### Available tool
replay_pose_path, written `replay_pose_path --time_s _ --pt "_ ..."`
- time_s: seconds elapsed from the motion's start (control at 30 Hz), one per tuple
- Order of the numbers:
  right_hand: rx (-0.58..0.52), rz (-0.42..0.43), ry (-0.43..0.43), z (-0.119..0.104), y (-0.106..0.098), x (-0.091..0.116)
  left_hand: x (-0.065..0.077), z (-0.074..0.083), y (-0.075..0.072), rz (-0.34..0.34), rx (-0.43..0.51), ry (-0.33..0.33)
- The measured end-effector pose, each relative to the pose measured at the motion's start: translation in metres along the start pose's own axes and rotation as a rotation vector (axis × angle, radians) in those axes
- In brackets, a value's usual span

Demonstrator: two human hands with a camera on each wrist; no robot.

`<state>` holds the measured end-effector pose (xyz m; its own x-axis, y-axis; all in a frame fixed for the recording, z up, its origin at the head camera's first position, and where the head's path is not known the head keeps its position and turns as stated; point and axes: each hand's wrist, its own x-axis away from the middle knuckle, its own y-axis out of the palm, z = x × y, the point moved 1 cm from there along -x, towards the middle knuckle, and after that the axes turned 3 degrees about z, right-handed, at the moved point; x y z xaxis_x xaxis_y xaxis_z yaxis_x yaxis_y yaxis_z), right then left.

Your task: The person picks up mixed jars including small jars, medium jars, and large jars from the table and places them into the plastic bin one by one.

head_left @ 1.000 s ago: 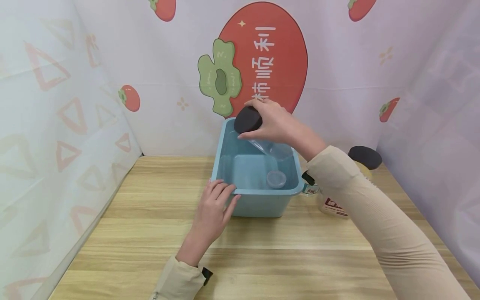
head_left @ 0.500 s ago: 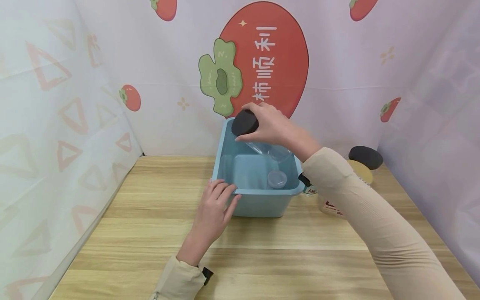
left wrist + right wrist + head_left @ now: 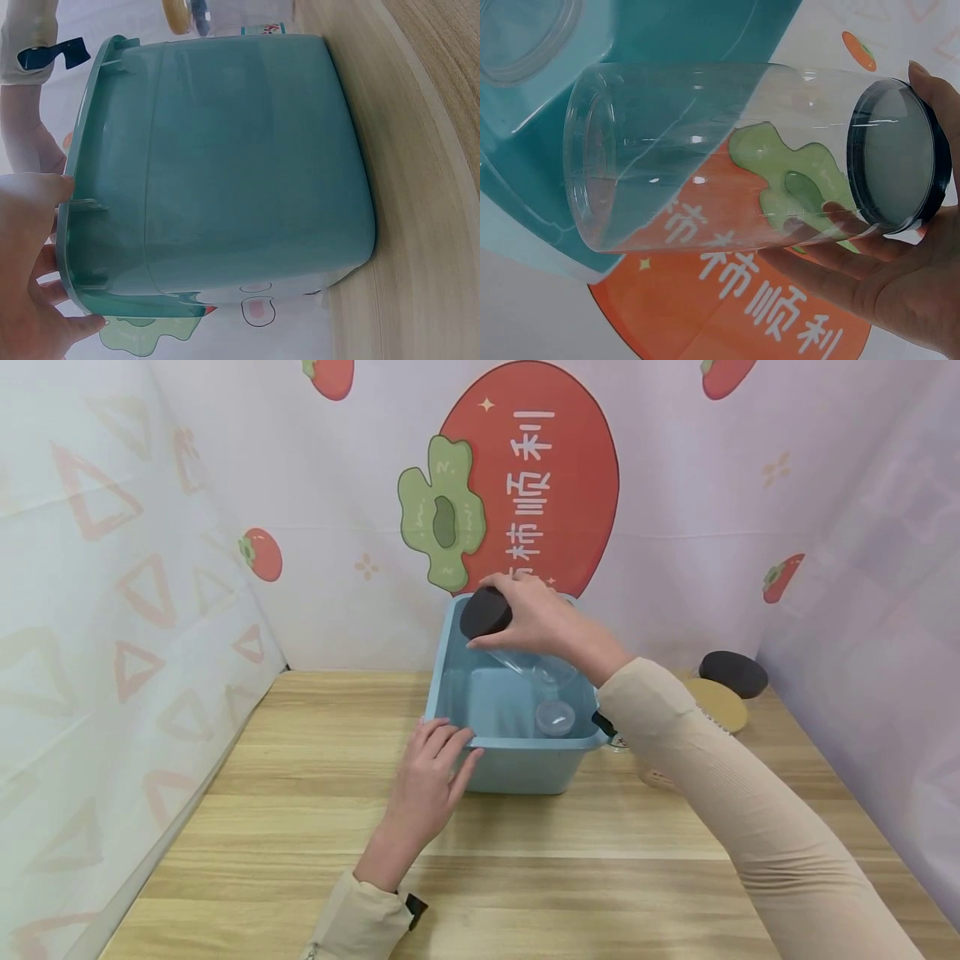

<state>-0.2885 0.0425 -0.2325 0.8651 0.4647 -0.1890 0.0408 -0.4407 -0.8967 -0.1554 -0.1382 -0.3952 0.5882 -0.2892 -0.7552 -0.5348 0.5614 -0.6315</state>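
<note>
Tilted jar (image 3: 534,670) over blue bin (image 3: 517,770)

"柿顺利" is printed sideways in white on the big red persimmon (image 3: 581,477) of the backdrop (image 3: 322,468); adjoining lettering is cut off by the right hand (image 3: 536,620). Same characters legible in right wrist view; print seen through the clear jar (image 3: 705,154) is distorted. Small label (image 3: 262,29) behind the box (image 3: 225,165) can't be read.

Black lid (image 3: 486,612), clear jar (image 3: 705,157), light blue bin (image 3: 517,772)! Beige on the sleeves (image 3: 750,802), yellowish wood grain streaking the counter (image 3: 562,877), and here's the white curtain (image 3: 675,460), patterned with red fruit (image 3: 581,477), green leaves (image 3: 414,514) and white lettering (image 3: 534,510)!
</note>
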Motion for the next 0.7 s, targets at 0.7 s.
replay_pose_path --time_s 0.7 --pt "0.009 -0.025 0.013 0.0 0.014 -0.005 0.0 -0.001 0.001 -0.01 -0.011 -0.005"
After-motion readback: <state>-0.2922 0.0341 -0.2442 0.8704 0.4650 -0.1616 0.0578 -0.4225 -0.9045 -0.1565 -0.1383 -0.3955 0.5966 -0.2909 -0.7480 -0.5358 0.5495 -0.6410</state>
